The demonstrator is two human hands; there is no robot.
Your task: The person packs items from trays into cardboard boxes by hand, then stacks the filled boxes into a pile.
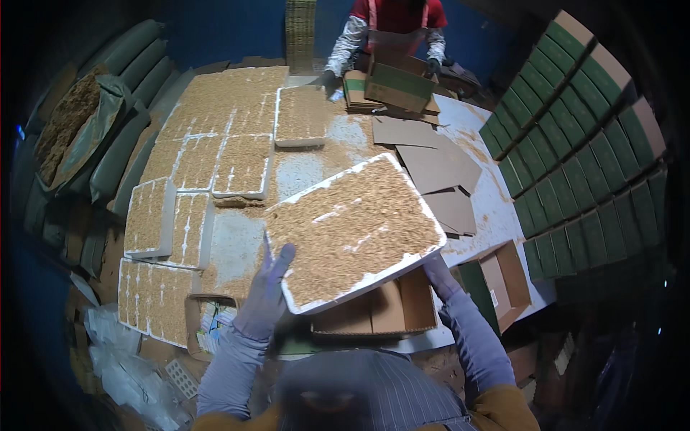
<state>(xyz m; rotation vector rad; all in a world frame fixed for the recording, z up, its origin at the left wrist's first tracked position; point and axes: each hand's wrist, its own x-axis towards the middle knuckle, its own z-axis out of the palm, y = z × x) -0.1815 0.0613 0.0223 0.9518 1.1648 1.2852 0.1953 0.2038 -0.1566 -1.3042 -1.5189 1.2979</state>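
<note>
A white foam tray [359, 223] filled with tan, sawdust-like material is held up in front of me, tilted with its right side farther from me. My gloved left hand [269, 287] grips its near left edge, thumb along the rim. At the near right corner my gloved right hand [441, 279] supports it; those fingers are partly hidden by the tray. Just below hangs the view of an open cardboard box [417, 302] on the table, partly covered by the tray. Another open box [507, 287], green outside, sits to the right of my right hand.
Several similar filled trays [244, 169] cover the table's left side. Flat cardboard pieces [438, 169] lie right of centre. Stacked green boxes [575, 158] stand at the right, full sacks [136, 72] at the left. A small box of packets [214, 316] is nearby. Across the table, a person [395, 43] handles a box.
</note>
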